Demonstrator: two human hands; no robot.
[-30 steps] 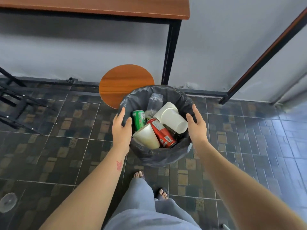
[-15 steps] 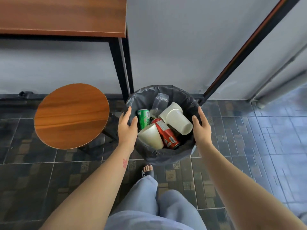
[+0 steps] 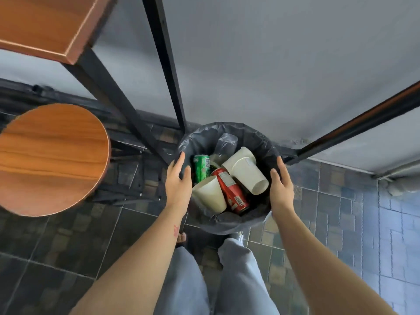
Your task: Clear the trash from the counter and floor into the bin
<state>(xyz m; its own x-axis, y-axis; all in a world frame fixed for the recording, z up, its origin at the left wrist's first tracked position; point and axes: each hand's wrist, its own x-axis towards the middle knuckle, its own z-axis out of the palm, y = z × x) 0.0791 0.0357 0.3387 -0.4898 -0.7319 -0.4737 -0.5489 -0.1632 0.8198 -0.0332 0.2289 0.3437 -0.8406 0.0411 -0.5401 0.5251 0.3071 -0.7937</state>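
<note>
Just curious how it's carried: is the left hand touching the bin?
Touching. The head view shows the left hand gripping the bin at its rim, thumb inside, fingers outside.

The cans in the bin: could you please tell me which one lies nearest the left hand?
The green can, right beside the left hand; the red can lies farther away, toward the middle.

A round wooden stool [image 3: 52,158] stands at the left on dark patterned floor tiles [image 3: 68,242], near two black metal legs [image 3: 164,64] slanting up before the grey wall [image 3: 272,64]. A grey pipe [image 3: 401,188] lies along the wall's foot, far right.
</note>
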